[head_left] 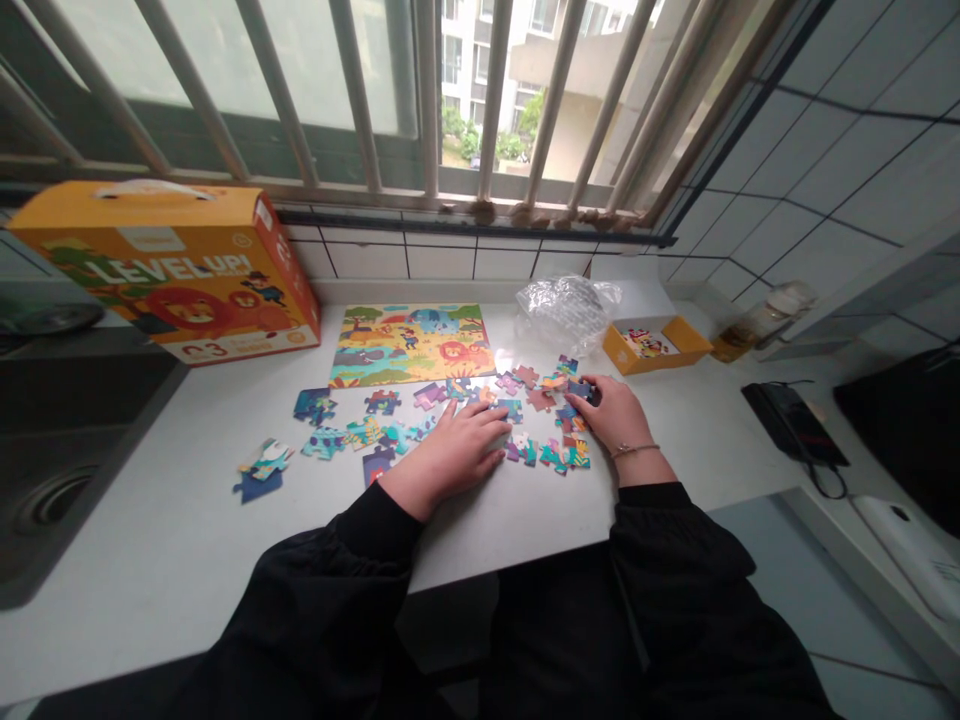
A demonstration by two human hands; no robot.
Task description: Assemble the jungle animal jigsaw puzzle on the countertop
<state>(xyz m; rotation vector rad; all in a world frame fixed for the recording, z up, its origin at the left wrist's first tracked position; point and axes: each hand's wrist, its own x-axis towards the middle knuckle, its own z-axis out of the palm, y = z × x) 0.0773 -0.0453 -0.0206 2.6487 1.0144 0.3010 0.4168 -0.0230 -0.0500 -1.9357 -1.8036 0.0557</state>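
Note:
Loose jigsaw puzzle pieces point(324, 441) are spread over the white counter point(517, 530). My left hand point(459, 447) lies palm down among them, fingers stretched out and resting near a blue piece point(512, 409). On the right, my right hand point(616, 408) pinches a dark blue puzzle piece point(578, 389) between thumb and fingers. Close to it are brown pieces point(526, 377) and a teal piece with orange leaves point(556, 456). Behind the pieces lies a finished-looking animal picture point(411, 345) with lions and an elephant.
An orange "LEVEL UP!" box point(172, 275) stands at the back left, beside the sink point(45, 480). Crumpled clear plastic point(566, 312) and a small orange tray point(622, 362) sit at the back right. Farther right are a glass bottle point(765, 320) and a black device point(795, 425) with a cord.

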